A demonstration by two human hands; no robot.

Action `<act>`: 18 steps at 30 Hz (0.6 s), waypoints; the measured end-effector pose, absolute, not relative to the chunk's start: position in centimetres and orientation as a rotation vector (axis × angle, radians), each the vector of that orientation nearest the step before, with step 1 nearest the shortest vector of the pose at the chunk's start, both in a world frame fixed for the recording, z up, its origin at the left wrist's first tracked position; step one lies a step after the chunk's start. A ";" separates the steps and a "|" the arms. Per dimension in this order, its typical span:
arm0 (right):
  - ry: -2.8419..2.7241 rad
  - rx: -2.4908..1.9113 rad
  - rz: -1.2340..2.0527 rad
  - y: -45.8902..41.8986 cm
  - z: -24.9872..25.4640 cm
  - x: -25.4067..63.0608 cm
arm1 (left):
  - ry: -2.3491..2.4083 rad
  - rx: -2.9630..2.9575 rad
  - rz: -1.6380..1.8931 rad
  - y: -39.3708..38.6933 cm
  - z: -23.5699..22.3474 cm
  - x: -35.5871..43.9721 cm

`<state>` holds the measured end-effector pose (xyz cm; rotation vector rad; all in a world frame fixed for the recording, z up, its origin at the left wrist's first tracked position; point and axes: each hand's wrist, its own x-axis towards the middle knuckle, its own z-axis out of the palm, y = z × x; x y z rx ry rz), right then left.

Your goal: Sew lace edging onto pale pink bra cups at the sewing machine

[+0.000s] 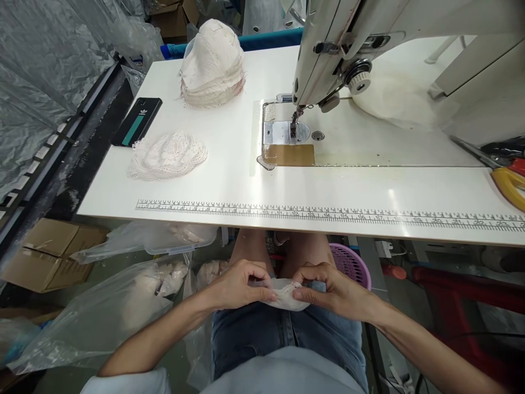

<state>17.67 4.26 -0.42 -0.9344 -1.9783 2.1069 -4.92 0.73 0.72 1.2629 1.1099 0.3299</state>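
Observation:
Over my lap, below the table's front edge, both hands pinch one small pale lace piece (286, 294). My left hand (238, 284) is closed on its left side and my right hand (328, 287) is closed on its right side. On the white sewing table (229, 180) lie a flat heap of white lace pieces (167, 156) and, farther back, a taller stack of cream fabric pieces (212, 65). The sewing machine (348, 49) stands at the back right, its needle (293, 128) over the metal plate.
A black phone (137, 121) lies at the table's left. A printed ruler (328, 214) runs along the front edge. Scissors with yellow handles (508, 180) sit at the far right. Plastic bags (102, 312), cardboard boxes (49, 254) and a purple basket (350, 262) are below.

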 end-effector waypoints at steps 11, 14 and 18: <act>-1.908 -0.934 2.160 4.3 -0.4 17.3 | 1.085 1.266 0.314 0.6 0.4 -5.2; -1.874 -0.927 2.178 4.2 -0.7 17.3 | 1.074 1.264 0.310 0.6 0.5 -5.3; -1.892 -0.940 2.132 4.2 -1.0 17.4 | 1.064 1.303 0.289 0.5 0.5 -5.5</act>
